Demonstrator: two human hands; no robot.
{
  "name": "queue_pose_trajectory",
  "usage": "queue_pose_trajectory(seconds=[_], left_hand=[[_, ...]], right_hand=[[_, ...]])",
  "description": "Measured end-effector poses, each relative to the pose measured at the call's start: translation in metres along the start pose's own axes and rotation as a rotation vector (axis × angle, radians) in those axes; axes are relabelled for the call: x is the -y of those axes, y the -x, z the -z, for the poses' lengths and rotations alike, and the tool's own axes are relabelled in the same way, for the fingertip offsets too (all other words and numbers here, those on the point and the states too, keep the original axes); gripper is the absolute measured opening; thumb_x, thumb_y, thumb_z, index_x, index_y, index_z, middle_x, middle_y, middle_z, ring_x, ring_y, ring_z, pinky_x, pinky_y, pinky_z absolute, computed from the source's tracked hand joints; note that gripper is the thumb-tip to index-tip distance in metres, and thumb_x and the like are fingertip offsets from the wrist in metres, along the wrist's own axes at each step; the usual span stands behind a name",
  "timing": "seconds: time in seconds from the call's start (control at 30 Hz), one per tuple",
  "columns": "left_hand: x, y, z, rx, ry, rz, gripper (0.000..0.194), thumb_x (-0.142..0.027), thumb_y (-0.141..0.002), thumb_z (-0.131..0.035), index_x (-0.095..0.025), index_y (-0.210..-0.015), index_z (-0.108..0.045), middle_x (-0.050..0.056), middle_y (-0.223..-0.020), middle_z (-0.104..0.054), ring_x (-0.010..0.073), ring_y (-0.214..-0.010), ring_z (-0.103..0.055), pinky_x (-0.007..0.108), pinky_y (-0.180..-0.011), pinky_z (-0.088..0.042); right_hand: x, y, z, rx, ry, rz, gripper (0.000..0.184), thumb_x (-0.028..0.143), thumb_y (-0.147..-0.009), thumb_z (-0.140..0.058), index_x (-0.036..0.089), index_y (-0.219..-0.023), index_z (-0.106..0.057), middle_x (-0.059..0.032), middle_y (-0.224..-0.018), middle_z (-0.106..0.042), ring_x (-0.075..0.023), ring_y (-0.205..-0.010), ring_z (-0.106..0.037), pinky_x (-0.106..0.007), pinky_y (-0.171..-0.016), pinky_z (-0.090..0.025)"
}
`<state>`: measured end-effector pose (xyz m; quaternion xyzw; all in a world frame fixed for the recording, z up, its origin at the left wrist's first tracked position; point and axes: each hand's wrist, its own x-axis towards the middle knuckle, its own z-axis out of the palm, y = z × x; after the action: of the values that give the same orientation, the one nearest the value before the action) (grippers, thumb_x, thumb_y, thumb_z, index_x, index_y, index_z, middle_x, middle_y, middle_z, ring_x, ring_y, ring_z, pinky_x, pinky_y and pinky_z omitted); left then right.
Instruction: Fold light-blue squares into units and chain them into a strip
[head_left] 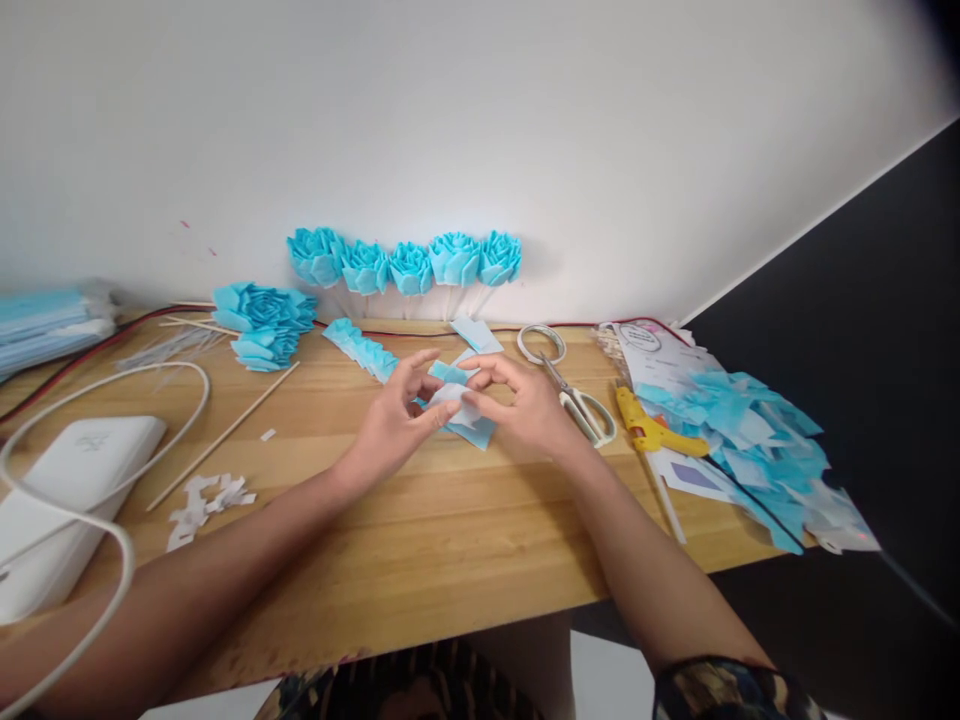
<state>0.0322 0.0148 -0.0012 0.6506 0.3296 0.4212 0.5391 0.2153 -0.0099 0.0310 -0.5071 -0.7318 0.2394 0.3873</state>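
Observation:
My left hand [396, 412] and my right hand [525, 400] meet over the middle of the wooden table [420, 540]. Both pinch a small folded piece of pale blue and white paper [453, 398] between fingertips. Under the hands lie more light blue paper pieces [474, 432]. A row of cut blue squares [361, 348] stretches toward the wall behind my left hand. Scissors [571, 390] lie just right of my right hand.
Several blue paper flowers on sticks [405, 262] lean on the wall; more flowers [262, 322] lie at left. A yellow glue gun [651, 426] and blue scraps [750, 440] sit at right. A white box [67, 490], cable [112, 540], wooden stick [225, 434] and white scraps [204, 500] lie left.

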Motion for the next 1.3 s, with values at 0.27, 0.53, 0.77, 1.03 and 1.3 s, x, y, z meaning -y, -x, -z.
queue_pose_trajectory(seconds=[0.27,0.53,0.77,1.03,1.3], left_hand=[[-0.002,-0.009,0.014,-0.112,-0.050,-0.050,0.047,-0.020,-0.079,-0.057,-0.016,-0.124,-0.045,0.000,-0.080,-0.058,0.0123,-0.071,-0.056,0.023,-0.060,-0.044],[0.005,-0.023,0.043,-0.326,-0.365,-0.192,0.026,-0.013,-0.080,-0.048,-0.017,-0.103,-0.060,0.003,-0.087,-0.063,0.0144,-0.080,-0.059,0.029,-0.074,-0.046],[0.014,-0.022,0.045,-0.021,-0.748,-0.371,0.038,0.002,-0.068,-0.036,-0.017,-0.076,-0.067,0.004,-0.083,-0.069,0.0188,-0.083,-0.060,0.036,-0.082,-0.043],[0.013,-0.021,0.040,0.193,-1.100,-0.427,0.032,0.000,-0.077,-0.045,-0.018,-0.078,-0.071,0.009,-0.091,-0.068,0.0254,-0.088,-0.055,0.040,-0.079,-0.036],[0.017,-0.021,0.042,0.211,-1.164,-0.439,0.032,-0.004,-0.080,-0.043,-0.018,-0.077,-0.072,0.011,-0.091,-0.066,0.0251,-0.087,-0.052,0.041,-0.078,-0.036]], right_hand=[[-0.017,-0.004,0.016,-0.167,0.011,-0.046,0.032,0.025,-0.082,-0.058,0.023,-0.113,-0.062,-0.0010,-0.086,-0.067,-0.0157,-0.080,-0.063,-0.031,-0.077,-0.050],[-0.023,-0.003,0.042,0.110,0.315,0.140,0.029,0.017,-0.082,-0.053,0.027,-0.104,-0.069,-0.0038,-0.114,-0.067,-0.0243,-0.111,-0.058,-0.042,-0.099,-0.044],[-0.020,-0.008,0.001,0.187,0.415,0.311,0.038,0.021,-0.086,-0.050,0.021,-0.124,-0.058,-0.0089,-0.128,-0.059,-0.0252,-0.120,-0.050,-0.047,-0.103,-0.037],[-0.024,-0.020,-0.024,0.288,0.626,0.320,0.036,0.008,-0.083,-0.047,0.020,-0.112,-0.065,-0.0086,-0.129,-0.057,-0.0261,-0.122,-0.044,-0.047,-0.104,-0.030],[-0.038,-0.012,0.003,0.256,0.585,0.281,0.033,0.001,-0.080,-0.043,0.019,-0.083,-0.071,-0.0080,-0.111,-0.066,-0.0242,-0.110,-0.052,-0.045,-0.097,-0.036]])
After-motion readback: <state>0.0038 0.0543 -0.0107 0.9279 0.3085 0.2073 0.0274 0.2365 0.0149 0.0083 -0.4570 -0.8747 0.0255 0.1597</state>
